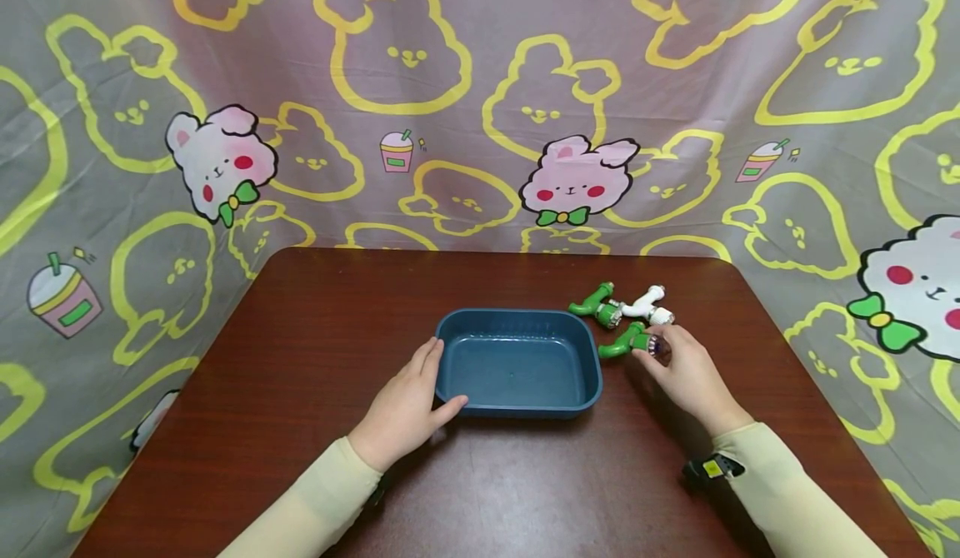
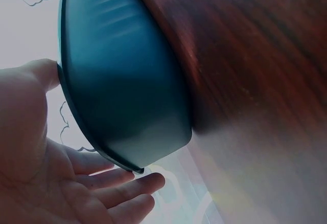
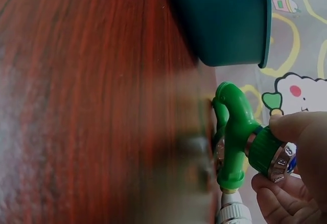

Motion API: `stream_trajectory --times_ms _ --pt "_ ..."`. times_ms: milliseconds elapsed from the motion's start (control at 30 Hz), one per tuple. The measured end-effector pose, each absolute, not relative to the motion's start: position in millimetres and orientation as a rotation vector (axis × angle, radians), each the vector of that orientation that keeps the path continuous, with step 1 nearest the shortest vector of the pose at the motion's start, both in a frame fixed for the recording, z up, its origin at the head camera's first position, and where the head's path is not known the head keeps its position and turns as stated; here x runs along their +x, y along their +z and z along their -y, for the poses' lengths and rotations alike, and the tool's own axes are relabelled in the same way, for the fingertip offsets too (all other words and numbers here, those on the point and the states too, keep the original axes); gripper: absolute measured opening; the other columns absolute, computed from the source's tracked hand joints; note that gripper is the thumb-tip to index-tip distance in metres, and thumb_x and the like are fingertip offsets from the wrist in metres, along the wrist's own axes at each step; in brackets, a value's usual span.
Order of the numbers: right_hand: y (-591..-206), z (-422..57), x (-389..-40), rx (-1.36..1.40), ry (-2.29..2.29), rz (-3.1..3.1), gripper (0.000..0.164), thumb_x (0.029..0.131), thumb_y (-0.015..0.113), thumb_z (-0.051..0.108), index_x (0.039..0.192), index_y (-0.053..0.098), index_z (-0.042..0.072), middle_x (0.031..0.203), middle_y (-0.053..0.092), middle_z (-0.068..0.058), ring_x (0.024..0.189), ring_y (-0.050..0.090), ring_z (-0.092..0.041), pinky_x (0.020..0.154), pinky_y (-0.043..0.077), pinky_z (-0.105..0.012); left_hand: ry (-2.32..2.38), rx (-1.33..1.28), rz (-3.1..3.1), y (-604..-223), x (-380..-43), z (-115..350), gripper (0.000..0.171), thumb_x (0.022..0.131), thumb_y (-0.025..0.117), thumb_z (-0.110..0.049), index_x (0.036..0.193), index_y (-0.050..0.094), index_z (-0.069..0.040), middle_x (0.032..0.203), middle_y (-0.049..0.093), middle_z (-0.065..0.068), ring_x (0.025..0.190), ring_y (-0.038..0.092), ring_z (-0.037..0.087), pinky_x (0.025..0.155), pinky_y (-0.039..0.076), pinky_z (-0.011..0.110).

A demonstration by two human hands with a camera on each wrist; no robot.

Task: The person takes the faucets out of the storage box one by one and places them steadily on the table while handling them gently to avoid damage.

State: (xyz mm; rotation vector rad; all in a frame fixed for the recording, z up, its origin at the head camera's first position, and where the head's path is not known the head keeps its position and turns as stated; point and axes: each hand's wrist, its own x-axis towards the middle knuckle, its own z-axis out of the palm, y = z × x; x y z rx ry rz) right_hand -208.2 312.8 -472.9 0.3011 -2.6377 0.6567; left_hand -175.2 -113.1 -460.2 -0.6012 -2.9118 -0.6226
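My right hand (image 1: 692, 373) pinches a green plastic tap (image 1: 626, 343) by its ribbed round knob, just right of the blue basin (image 1: 517, 411). In the right wrist view, the thumb and fingers sit around the knob (image 3: 265, 152), which has a silver lettered rim, and the spout points toward the basin. A second green tap (image 1: 596, 304) and a white tap (image 1: 647, 303) lie behind the held one. With fingers spread, my left hand (image 1: 401, 400) touches the basin's near left corner. Its thumb and fingertips meet the basin's rim (image 2: 76, 116) in the left wrist view.
The brown wooden table (image 1: 315, 316) carries the basin and taps. A patterned cloth (image 1: 465, 125) with rabbits and yellow outlines hangs behind it and along both sides. A black strap (image 1: 712, 467) is at the right wrist.
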Motion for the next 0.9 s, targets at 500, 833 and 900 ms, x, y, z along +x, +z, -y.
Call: stream_trajectory --times_ms 500,833,900 --pt "-480.4 -314.1 -211.8 0.276 0.662 2.726 0.038 0.089 0.081 0.017 0.117 0.063 -0.002 0.103 0.063 -0.016 0.087 0.062 -0.027 0.076 0.054 -0.045 -0.614 -0.598 2.914 -459.9 -174.9 113.1 0.093 0.094 0.072 -0.052 0.157 0.034 0.004 0.160 0.039 0.024 0.137 0.055 0.037 0.105 0.053 0.047" --pt "-478.9 -312.2 -212.5 0.261 0.677 2.784 0.038 0.089 0.081 0.019 0.115 0.060 0.000 0.101 0.061 -0.015 0.086 0.056 -0.025 0.072 0.049 -0.038 -0.617 -0.600 2.914 -460.0 -175.4 113.1 0.093 0.094 0.071 -0.053 0.157 0.034 0.004 0.161 0.039 0.024 0.138 0.055 0.037 0.105 0.053 0.047" --pt "-480.0 -312.8 -213.2 0.258 0.670 2.794 0.037 0.089 0.080 0.019 0.114 0.059 0.001 0.099 0.060 -0.014 0.085 0.055 -0.025 0.071 0.048 -0.037 -0.620 -0.601 2.915 -459.9 -175.4 113.1 0.093 0.094 0.071 -0.053 0.157 0.034 0.004 0.161 0.039 0.023 0.138 0.054 0.037 0.105 0.053 0.047"
